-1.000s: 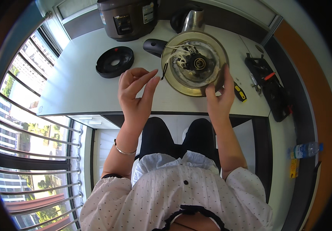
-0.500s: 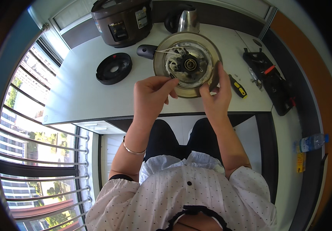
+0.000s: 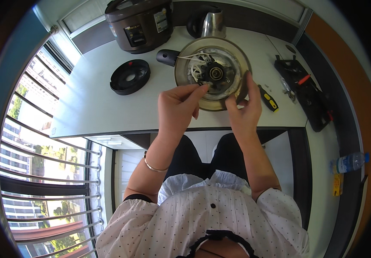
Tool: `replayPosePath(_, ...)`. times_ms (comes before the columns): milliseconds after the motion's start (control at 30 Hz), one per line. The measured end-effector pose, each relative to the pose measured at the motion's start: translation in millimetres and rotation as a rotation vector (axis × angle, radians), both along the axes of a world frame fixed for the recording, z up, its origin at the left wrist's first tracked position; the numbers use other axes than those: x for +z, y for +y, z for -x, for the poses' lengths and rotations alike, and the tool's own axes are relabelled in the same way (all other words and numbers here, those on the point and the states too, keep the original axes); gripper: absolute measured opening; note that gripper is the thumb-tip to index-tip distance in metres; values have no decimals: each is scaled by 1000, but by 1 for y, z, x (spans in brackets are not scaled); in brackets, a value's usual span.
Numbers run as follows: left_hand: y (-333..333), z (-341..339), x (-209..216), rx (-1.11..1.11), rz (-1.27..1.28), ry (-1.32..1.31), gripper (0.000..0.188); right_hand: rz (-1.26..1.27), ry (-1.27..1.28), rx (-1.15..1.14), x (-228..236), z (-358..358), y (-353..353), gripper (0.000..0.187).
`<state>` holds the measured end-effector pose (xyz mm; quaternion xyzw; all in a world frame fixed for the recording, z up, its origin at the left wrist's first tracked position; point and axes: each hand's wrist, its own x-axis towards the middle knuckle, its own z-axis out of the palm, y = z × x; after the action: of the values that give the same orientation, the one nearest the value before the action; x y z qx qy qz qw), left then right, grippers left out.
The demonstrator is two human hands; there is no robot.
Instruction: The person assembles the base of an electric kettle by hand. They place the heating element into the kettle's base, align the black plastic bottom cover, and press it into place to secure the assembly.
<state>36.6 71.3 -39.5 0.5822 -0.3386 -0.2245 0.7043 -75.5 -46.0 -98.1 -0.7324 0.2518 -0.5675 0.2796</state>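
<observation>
An upturned steel electric kettle (image 3: 182, 81) stands on the table, its bottom open, with white wires and a round black connector (image 3: 216, 74) showing inside. Its black handle (image 3: 167, 57) points left. My right hand (image 3: 244, 112) grips the rim at the near right, thumb inside and fingers around the outer edge. Over the near left part of the opening, my left hand (image 3: 180, 104) is closed in a pinch beside the connector; what its fingertips hold is too small and covered to make out. A round black base cover (image 3: 129, 84) lies apart on the left.
A brown rice cooker (image 3: 139, 28) and a shiny metal jug (image 3: 213, 25) stand at the back. To the right lie a yellow-black screwdriver (image 3: 268, 99) and an open black tool case (image 3: 302, 88). A plastic bottle (image 3: 350, 162) is at the far right.
My left hand has shifted slightly right, its fingertips closer to the black connector. My right hand keeps its grip on the rim. The whole view has shifted slightly.
</observation>
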Motion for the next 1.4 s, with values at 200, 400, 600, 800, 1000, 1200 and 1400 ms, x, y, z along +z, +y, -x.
replayPosePath(200,0,-10,-22,162,-22,-271,15,7,21,-37,4,-1,4,67)
replayPosePath(400,2,-12,-30,260,62,-274,14,8,6,-17,3,-2,6,67)
replayPosePath(600,-5,-16,-36,438,103,-551,20,-62,-41,17,4,-3,7,66)
replayPosePath(800,-10,-23,-39,659,71,-825,50,-149,-98,79,2,0,5,64)
replayPosePath(1000,-14,-36,-39,636,170,-936,85,-145,-120,123,-3,5,-1,64)
replayPosePath(1200,-21,-41,-41,413,236,-753,94,-132,-112,177,1,6,-2,65)
replayPosePath(1400,-24,-36,-45,330,242,-621,89,-152,-116,203,2,7,-1,66)
